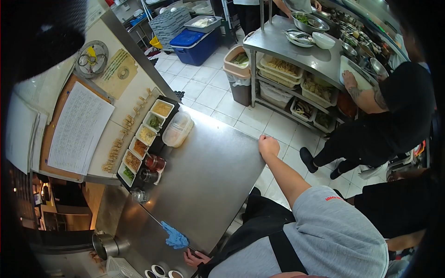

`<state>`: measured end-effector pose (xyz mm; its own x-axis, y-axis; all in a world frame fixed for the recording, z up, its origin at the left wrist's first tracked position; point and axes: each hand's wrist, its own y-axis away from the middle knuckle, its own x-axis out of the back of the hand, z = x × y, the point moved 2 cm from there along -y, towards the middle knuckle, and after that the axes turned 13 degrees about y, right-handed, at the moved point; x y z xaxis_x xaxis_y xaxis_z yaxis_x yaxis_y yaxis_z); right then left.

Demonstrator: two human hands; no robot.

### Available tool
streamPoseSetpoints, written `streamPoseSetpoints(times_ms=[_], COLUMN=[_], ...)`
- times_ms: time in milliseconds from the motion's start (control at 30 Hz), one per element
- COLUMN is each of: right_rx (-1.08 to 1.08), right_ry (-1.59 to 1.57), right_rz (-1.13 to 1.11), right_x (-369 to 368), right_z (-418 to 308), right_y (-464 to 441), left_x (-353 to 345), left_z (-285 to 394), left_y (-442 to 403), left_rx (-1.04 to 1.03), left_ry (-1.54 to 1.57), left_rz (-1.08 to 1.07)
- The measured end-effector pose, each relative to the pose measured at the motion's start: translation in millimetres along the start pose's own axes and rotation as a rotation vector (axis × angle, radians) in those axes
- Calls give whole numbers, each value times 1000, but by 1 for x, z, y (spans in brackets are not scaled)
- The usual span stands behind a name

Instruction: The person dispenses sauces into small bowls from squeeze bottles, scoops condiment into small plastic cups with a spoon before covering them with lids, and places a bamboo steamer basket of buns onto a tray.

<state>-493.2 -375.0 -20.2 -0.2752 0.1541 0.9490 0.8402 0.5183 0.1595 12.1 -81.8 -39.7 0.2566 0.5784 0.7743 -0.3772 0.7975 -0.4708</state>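
Observation:
My right hand (pixel 269 146) is closed in a fist, resting at the corner of the steel table (pixel 208 171); I see nothing in it. My left hand (pixel 197 258) lies at the table's near edge with its fingers spread and holds nothing. Just beyond its fingertips is a crumpled blue cloth (pixel 175 235). A thin, straight line or rod runs from the cloth toward a glass jar (pixel 139 195); I cannot tell which it is. Along the table's far side stands a row of white tubs with toppings (pixel 147 135), beside a clear plastic container (pixel 178 129) and a jar of red sauce (pixel 155 162).
Handwritten sheets (pixel 80 131) hang on the wall beyond the tubs. A metal pot (pixel 105 244) stands at lower left. To the right, a co-worker in black (pixel 394 102) works at a steel shelf table (pixel 296 41). A bin (pixel 241 90) and a blue cooler (pixel 194 46) stand on the tiles.

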Motion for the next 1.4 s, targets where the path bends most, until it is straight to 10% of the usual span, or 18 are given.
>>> streamPoseSetpoints(times_ms=[1400], right_rx=[19], right_ry=[1], right_rz=[66], right_x=[-5], right_z=[1], right_y=[-2], left_x=[12], left_z=[28], left_y=[-7], left_rx=[37], left_ry=[51], left_rz=[-2])
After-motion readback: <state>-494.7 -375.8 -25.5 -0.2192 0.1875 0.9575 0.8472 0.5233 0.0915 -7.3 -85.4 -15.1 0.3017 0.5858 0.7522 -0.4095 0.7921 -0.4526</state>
